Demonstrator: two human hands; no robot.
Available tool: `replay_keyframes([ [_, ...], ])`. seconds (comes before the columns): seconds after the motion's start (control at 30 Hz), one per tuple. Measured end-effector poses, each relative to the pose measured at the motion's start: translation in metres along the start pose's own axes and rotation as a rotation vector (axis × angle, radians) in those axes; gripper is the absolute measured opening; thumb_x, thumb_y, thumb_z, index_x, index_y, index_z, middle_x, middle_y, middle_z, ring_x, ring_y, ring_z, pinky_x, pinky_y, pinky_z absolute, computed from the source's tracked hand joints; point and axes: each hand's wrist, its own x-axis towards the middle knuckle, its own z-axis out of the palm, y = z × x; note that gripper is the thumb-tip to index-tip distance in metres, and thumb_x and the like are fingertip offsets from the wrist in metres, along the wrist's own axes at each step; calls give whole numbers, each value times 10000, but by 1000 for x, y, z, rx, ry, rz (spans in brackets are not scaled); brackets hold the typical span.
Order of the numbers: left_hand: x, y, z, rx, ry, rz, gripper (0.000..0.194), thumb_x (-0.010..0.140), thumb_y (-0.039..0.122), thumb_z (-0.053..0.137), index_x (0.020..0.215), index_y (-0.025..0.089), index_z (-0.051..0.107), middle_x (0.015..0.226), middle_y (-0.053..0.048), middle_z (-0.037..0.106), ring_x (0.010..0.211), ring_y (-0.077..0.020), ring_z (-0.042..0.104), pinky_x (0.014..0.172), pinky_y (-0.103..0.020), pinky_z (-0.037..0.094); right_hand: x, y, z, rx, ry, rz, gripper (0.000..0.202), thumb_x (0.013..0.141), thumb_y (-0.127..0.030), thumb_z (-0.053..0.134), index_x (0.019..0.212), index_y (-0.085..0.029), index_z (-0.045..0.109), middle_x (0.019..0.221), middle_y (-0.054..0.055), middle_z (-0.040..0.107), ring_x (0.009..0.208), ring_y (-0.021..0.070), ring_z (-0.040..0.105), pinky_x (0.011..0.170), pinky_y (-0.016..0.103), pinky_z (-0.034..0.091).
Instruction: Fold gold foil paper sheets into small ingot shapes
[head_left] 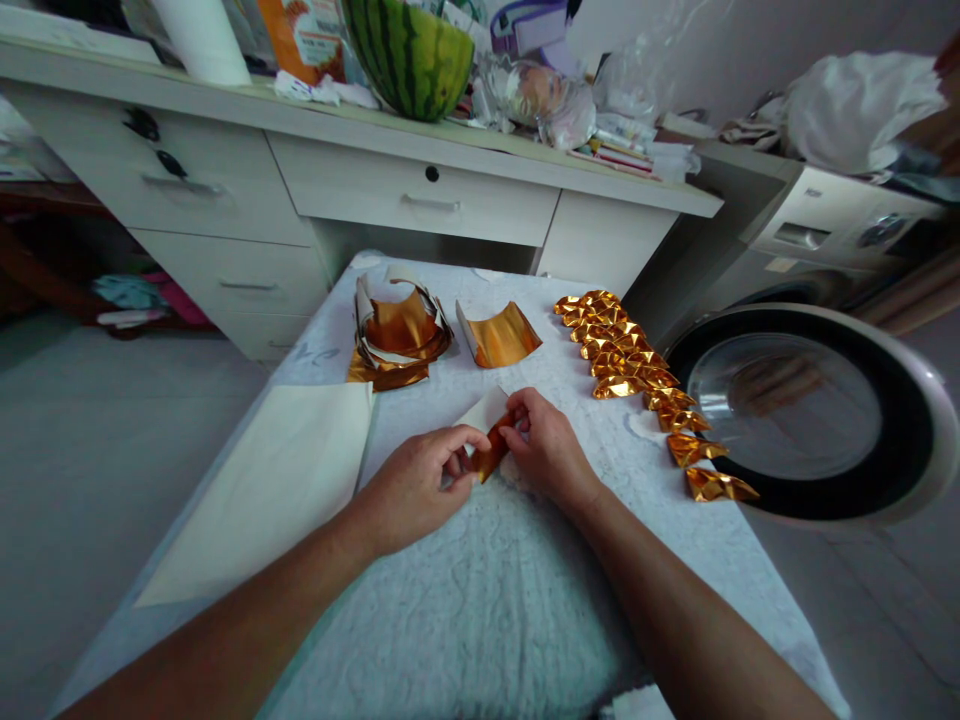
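Between my two hands is a sheet of gold foil paper [493,452], partly rolled or folded over, with its pale back showing at the far side. My left hand [420,480] pinches its left end with thumb and forefinger. At the other end my right hand [547,448] grips it with bent fingers. Just beyond lies a single curled gold sheet [504,336]. A stack of curled gold sheets [403,330] sits to its left. On the right, folded gold foil pieces [619,350] lie in overlapping rows, the nearest few in a single line.
A large cream paper sheet [277,480] lies on the cloth-covered table [450,620] at left. Behind stands a white counter with drawers [420,200], bearing a cut watermelon [412,55] and plastic bags. At right, a washing machine's open round door [802,410] stands close to the table edge.
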Motion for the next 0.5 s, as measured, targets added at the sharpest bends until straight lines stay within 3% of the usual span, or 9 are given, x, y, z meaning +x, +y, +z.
replay_keyframes([
  [0.13,0,-3,2,84,14,32,392,728,82,532,1074,242,625,865,-4,660,742,-150,603,734,-298,487,0,0,0,-119,-9,-99,99,789,-89,588,774,-187,575,876,49,558,862,192,520,800,322,419],
  [0.33,0,-10,1,236,111,116,284,759,125,599,994,264,677,972,-28,516,911,-189,558,821,-334,489,0,-4,-4,-196,-92,-122,129,829,-77,589,774,-175,651,843,56,583,869,204,520,803,325,404],
  [0.5,-1,-11,1,364,226,192,194,736,123,659,890,240,684,1222,-63,433,1117,-266,453,975,-448,428,-3,-5,-6,-196,-176,-211,190,824,-21,543,808,-171,659,847,52,612,867,197,524,796,307,405],
])
